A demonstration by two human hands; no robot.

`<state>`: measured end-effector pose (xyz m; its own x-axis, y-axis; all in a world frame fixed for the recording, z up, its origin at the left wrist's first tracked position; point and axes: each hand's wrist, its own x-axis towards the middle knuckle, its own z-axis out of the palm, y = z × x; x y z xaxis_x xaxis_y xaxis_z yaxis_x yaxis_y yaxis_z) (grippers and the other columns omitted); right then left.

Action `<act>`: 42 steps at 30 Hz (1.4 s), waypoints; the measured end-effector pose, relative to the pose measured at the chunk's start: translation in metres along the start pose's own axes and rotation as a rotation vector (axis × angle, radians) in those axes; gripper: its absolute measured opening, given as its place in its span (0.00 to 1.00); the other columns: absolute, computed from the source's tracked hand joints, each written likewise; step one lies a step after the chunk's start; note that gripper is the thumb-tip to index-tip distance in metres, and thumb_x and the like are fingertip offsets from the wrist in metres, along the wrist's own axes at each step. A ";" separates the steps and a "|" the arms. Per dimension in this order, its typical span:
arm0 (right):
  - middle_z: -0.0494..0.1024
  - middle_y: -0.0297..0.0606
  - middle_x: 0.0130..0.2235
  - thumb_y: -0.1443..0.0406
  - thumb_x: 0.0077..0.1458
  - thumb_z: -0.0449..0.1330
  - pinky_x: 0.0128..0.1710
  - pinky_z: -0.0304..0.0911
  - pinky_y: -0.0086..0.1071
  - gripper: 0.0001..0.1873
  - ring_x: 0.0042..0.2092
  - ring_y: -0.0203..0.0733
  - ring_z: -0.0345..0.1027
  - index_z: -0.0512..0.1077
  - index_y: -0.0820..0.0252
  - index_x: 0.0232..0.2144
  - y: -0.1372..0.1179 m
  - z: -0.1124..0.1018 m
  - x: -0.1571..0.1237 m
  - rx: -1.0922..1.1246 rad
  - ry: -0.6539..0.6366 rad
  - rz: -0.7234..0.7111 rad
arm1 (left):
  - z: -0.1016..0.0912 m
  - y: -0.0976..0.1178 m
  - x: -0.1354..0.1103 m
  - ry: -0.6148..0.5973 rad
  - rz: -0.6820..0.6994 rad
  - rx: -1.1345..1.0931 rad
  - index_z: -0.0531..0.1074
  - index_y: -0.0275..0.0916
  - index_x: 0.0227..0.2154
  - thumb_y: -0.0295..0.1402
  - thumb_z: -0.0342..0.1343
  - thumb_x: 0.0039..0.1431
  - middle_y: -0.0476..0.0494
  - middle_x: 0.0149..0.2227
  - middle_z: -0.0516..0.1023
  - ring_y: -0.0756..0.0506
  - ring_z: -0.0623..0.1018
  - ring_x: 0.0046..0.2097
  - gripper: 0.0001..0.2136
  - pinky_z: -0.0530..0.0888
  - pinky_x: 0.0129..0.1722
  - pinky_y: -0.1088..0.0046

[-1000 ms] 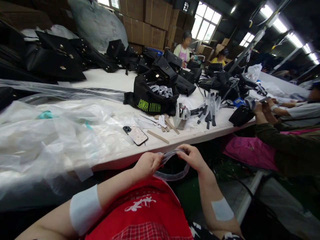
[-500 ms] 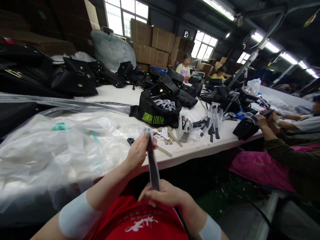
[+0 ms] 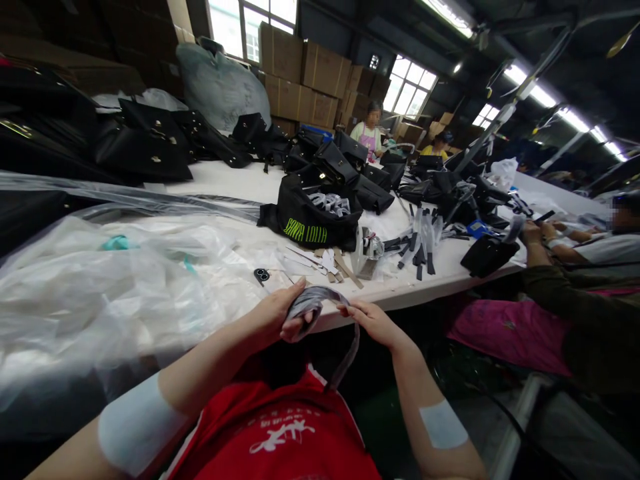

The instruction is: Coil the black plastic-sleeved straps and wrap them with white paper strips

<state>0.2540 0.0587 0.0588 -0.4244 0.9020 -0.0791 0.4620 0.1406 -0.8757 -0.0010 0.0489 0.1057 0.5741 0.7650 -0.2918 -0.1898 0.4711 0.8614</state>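
A dark strap in clear plastic film (image 3: 311, 299) loops between my hands in front of the table edge. My left hand (image 3: 278, 312) is closed, with the strap wrapped around its fingers. With thumb and fingers, my right hand (image 3: 376, 323) pinches the strap to the right of that coil; a loose tail hangs below it toward the red apron (image 3: 295, 427). Just beyond my left hand, a phone (image 3: 261, 275) lies partly covered on the table. Paper and card scraps (image 3: 330, 261) lie farther back.
A black cloth sack with green lettering (image 3: 306, 227) holds rolled straps (image 3: 330, 203). Loose straps (image 3: 425, 243) lie to its right, plastic sheeting (image 3: 135, 287) to the left. Black handbags (image 3: 150, 143) line the back. At right, a co-worker's hands (image 3: 535, 232) work beside a black bag (image 3: 487, 257).
The strap, held straight and upright before, is now wound around my left hand. My right hand has moved up and to the right, pinching the strap beside the coil.
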 end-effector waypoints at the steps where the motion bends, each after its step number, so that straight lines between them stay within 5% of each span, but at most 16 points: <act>1: 0.79 0.43 0.41 0.48 0.60 0.52 0.49 0.62 0.40 0.25 0.45 0.46 0.71 0.76 0.62 0.43 0.003 0.003 -0.001 0.032 -0.028 0.008 | -0.001 0.002 0.000 0.000 -0.022 -0.081 0.71 0.36 0.19 0.56 0.42 0.60 0.57 0.08 0.52 0.54 0.52 0.12 0.29 0.57 0.14 0.77; 6: 0.80 0.43 0.36 0.49 0.58 0.54 0.48 0.63 0.39 0.26 0.41 0.43 0.73 0.75 0.65 0.44 0.009 0.022 -0.006 0.267 -0.168 0.069 | -0.004 0.015 0.002 0.044 -0.056 -0.296 0.70 0.33 0.18 0.51 0.41 0.64 0.57 0.07 0.52 0.56 0.51 0.11 0.29 0.58 0.13 0.80; 15: 0.77 0.37 0.26 0.45 0.50 0.61 0.28 0.61 0.29 0.28 0.26 0.35 0.68 0.74 0.67 0.36 0.031 0.034 0.001 0.543 -0.001 0.248 | -0.017 0.049 0.000 0.103 0.134 -0.452 0.70 0.31 0.22 0.45 0.34 0.68 0.58 0.09 0.52 0.56 0.54 0.11 0.29 0.63 0.15 0.80; 22: 0.64 0.27 0.21 0.49 0.53 0.60 0.22 0.52 0.25 0.22 0.22 0.29 0.55 0.73 0.63 0.39 0.001 0.068 0.004 0.345 -0.027 0.088 | -0.017 0.073 0.005 0.169 0.389 -0.579 0.72 0.29 0.31 0.41 0.31 0.69 0.52 0.17 0.63 0.54 0.65 0.18 0.27 0.67 0.21 0.78; 25: 0.60 0.25 0.17 0.49 0.60 0.52 0.20 0.48 0.25 0.24 0.20 0.28 0.51 0.73 0.64 0.39 -0.029 0.087 -0.004 0.379 -0.264 0.034 | -0.018 0.056 0.023 0.329 0.524 -0.427 0.71 0.30 0.35 0.42 0.35 0.68 0.48 0.23 0.68 0.52 0.69 0.23 0.24 0.69 0.27 0.76; 27: 0.60 0.25 0.17 0.49 0.61 0.51 0.20 0.48 0.25 0.24 0.19 0.28 0.51 0.73 0.65 0.40 -0.049 0.087 -0.009 0.478 -0.350 -0.040 | -0.017 0.033 0.035 0.475 0.626 -0.090 0.71 0.33 0.35 0.45 0.40 0.66 0.47 0.25 0.71 0.50 0.71 0.26 0.21 0.69 0.31 0.74; 29: 0.60 0.25 0.17 0.49 0.60 0.52 0.21 0.50 0.25 0.24 0.19 0.29 0.51 0.74 0.65 0.39 -0.062 0.076 -0.012 0.554 -0.291 -0.095 | -0.013 0.008 0.040 0.504 0.679 0.392 0.71 0.37 0.31 0.46 0.44 0.64 0.46 0.26 0.71 0.47 0.70 0.28 0.19 0.68 0.33 0.71; 32: 0.59 0.25 0.14 0.49 0.59 0.53 0.22 0.55 0.27 0.24 0.17 0.29 0.51 0.74 0.64 0.32 -0.061 0.048 -0.011 0.565 -0.114 -0.089 | -0.008 -0.020 0.036 0.332 0.648 0.945 0.68 0.40 0.25 0.45 0.46 0.62 0.44 0.26 0.70 0.44 0.69 0.29 0.17 0.65 0.34 0.69; 35: 0.65 0.28 0.15 0.48 0.58 0.54 0.21 0.55 0.27 0.23 0.17 0.31 0.56 0.72 0.62 0.28 -0.045 0.024 -0.006 0.375 -0.059 0.028 | -0.006 -0.030 0.028 0.211 0.562 1.106 0.68 0.41 0.23 0.44 0.51 0.58 0.45 0.24 0.70 0.44 0.68 0.27 0.15 0.63 0.31 0.70; 40: 0.76 0.39 0.30 0.50 0.59 0.54 0.37 0.60 0.31 0.21 0.35 0.40 0.68 0.75 0.59 0.29 -0.018 0.008 0.005 -0.384 0.139 -0.042 | -0.012 -0.032 0.024 0.079 0.229 0.768 0.68 0.40 0.16 0.52 0.50 0.57 0.50 0.14 0.64 0.50 0.63 0.18 0.23 0.58 0.21 0.75; 42: 0.75 0.39 0.31 0.48 0.60 0.50 0.38 0.58 0.32 0.24 0.36 0.41 0.66 0.75 0.59 0.29 -0.010 0.013 0.008 -0.459 0.195 -0.065 | -0.013 -0.032 0.025 -0.011 0.070 0.474 0.71 0.37 0.20 0.55 0.44 0.59 0.51 0.12 0.63 0.51 0.62 0.16 0.27 0.57 0.17 0.76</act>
<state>0.2355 0.0593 0.0608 -0.3308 0.9386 0.0975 0.7530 0.3248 -0.5722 0.0092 0.0587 0.0653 0.5820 0.7816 -0.2245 0.1549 0.1645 0.9741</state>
